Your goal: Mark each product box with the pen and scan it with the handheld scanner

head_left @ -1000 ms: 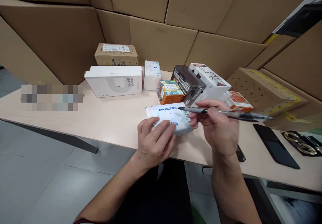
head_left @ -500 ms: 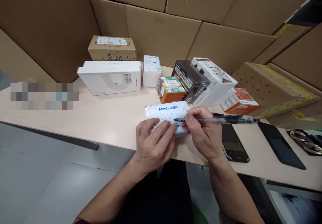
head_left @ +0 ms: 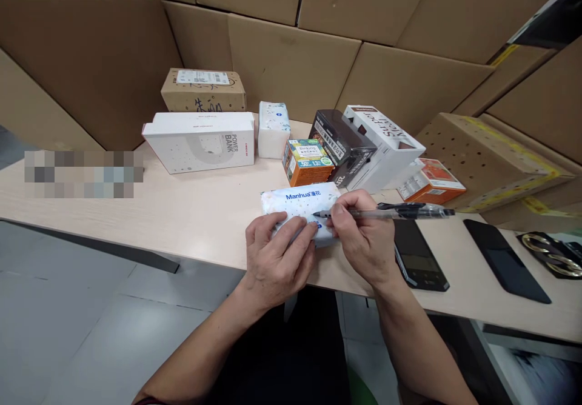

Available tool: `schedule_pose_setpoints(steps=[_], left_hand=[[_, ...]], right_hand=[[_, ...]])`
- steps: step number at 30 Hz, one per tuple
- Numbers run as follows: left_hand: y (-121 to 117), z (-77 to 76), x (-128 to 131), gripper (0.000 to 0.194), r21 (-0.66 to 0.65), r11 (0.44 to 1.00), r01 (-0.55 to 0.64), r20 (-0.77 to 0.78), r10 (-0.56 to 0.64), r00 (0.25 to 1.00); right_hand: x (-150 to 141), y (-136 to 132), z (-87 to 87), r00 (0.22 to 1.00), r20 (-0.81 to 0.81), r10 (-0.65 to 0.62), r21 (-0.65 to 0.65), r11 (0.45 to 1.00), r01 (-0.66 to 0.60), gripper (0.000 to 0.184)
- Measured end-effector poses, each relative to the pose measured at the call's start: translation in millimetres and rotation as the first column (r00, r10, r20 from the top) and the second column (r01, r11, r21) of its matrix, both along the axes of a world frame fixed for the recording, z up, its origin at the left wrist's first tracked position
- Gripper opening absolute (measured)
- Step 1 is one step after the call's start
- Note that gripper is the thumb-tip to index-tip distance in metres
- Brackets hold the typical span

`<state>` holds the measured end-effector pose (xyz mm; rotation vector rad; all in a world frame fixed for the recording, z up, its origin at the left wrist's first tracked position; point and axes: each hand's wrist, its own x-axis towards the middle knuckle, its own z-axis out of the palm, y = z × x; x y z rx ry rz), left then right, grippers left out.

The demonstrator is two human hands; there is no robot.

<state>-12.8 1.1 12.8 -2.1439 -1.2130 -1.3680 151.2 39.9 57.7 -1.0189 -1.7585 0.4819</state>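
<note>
A white pack of tissues (head_left: pixel 300 202) with blue "Manhua" lettering lies near the front edge of the table. My left hand (head_left: pixel 282 256) curls over its near left part, fingers pressing on the top and holding it; the thumb is hidden. In my right hand (head_left: pixel 364 235) is a pen (head_left: pixel 386 213), pinched between thumb and fingers. The pen slants low, its dark tip at the upper face of the pack. Whether it has left a mark there I cannot make out.
Behind the pack stand a power bank box (head_left: pixel 200 144), another tissue pack (head_left: pixel 273 129), a small orange box (head_left: pixel 307 161), a black box (head_left: pixel 341 144) and a white box (head_left: pixel 386 144). To the right lie a dark phone-like device (head_left: pixel 422 256), a black slab (head_left: pixel 507 259) and scissors (head_left: pixel 552 256).
The pen's rear end has swung slightly left, and my right hand has shifted a little left with it. My left hand stays on the tissue pack. The whole view has moved slightly.
</note>
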Motion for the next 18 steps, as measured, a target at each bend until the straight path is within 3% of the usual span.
schedule_pose_setpoints(steps=[10, 16, 18], left_hand=[[0.2, -0.6, 0.5, 0.031, 0.01, 1.0, -0.008, 0.001, 0.008, 1.0], [0.7, -0.4, 0.3, 0.033, 0.005, 1.0, -0.003, 0.004, 0.003, 1.0], [0.5, -0.9, 0.0, 0.034, 0.007, 1.0, -0.005, 0.005, 0.005, 1.0]], right_hand=[[0.6, 0.5, -1.0, 1.0, -0.004, 0.025, -0.004, 1.0, -0.025, 0.018], [6.0, -3.3, 0.4, 0.971, -0.216, -0.099, -0.037, 0.995, 0.093, 0.016], [16.8, -5.6, 0.2, 0.96, -0.214, -0.183, -0.025, 0.983, 0.182, 0.015]])
